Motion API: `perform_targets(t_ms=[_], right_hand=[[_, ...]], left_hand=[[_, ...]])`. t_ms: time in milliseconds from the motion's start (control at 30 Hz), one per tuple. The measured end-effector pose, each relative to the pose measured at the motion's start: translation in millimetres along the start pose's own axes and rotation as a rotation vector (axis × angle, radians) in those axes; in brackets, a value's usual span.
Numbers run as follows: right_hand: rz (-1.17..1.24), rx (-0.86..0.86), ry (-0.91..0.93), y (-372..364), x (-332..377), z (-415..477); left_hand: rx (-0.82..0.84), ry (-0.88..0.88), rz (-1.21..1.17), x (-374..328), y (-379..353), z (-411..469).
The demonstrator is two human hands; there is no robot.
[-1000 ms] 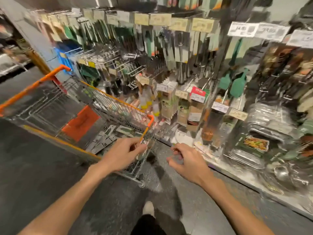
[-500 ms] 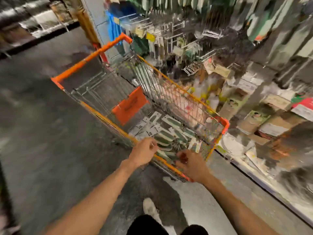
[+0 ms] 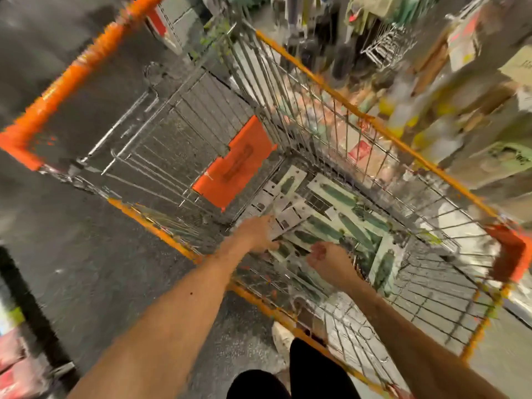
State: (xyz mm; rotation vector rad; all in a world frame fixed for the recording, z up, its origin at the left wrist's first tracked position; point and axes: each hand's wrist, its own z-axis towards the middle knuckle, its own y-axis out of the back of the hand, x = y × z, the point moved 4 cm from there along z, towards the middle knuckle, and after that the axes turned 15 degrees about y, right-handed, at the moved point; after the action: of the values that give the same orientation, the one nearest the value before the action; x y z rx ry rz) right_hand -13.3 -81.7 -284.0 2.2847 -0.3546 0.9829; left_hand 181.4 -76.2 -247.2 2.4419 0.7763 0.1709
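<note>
Your left hand (image 3: 256, 234) and right hand (image 3: 331, 262) hang inside the cart (image 3: 374, 122) over the green packs (image 3: 339, 197) on its bottom, their grip too blurred to tell, so next pinch one pack.

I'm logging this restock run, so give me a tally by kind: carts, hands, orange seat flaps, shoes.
Cart: 1
Hands: 2, left hand and right hand
Orange flap: 1
Shoe: 1
Total: 5
</note>
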Motion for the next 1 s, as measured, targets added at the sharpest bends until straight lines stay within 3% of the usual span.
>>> perform_targets(t_ms=[133,300,367,500,667,800,1000], right_hand=[[-0.065,0.143,-0.088,-6.3,-23.7,78.9],[-0.067,0.172,-0.186,-24.1,-63.8,155.8],[-0.005,0.182,-0.218,-36.4,-74.4,175.7],[0.293,0.001,-0.415,-59.8,-93.4,203.7],[0.651,-0.262,-0.552,-71.2,-91.1,220.2],[0.838,-0.329,-0.580,-76.5,-92.2,233.3],[1.003,-0.300,-0.595,-75.6,-90.7,243.3]], left_hand=[[0.073,0.105,0.099,10.7,20.1,97.2],[0.167,0.179,-0.086,12.5,7.4,168.6],[0.127,0.230,-0.108,29.4,-20.8,210.3],[0.022,0.330,-0.243,40.4,-43.4,239.0],[0.031,0.351,-0.402,32.9,-50.8,235.2],[0.045,0.377,-0.439,43.1,-56.9,243.6],[0.134,0.377,-0.789,43.1,-54.5,242.0]])
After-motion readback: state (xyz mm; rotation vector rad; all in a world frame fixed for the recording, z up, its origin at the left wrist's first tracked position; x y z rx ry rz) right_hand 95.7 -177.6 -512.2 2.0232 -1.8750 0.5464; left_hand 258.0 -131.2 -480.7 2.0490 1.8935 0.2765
